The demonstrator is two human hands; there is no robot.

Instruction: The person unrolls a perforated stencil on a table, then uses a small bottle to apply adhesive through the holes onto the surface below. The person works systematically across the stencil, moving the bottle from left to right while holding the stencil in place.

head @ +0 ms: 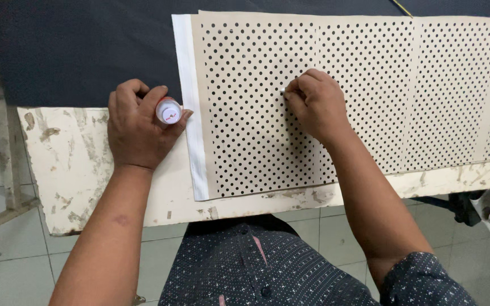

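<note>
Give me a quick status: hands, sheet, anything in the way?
Left hand grips small bottle. Right hand pinched on perforated sheet. Nothing blocking.

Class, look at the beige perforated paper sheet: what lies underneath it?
Under the beige perforated paper sheet a white strip shows along its left edge, over dark navy fabric and a worn white table. How far each extends beneath is hidden.

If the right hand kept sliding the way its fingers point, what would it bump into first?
Probably nothing solid: the right hand points left across the flat dotted sheet. Farther along that line are the white strip and the left hand holding a small bottle.
</note>
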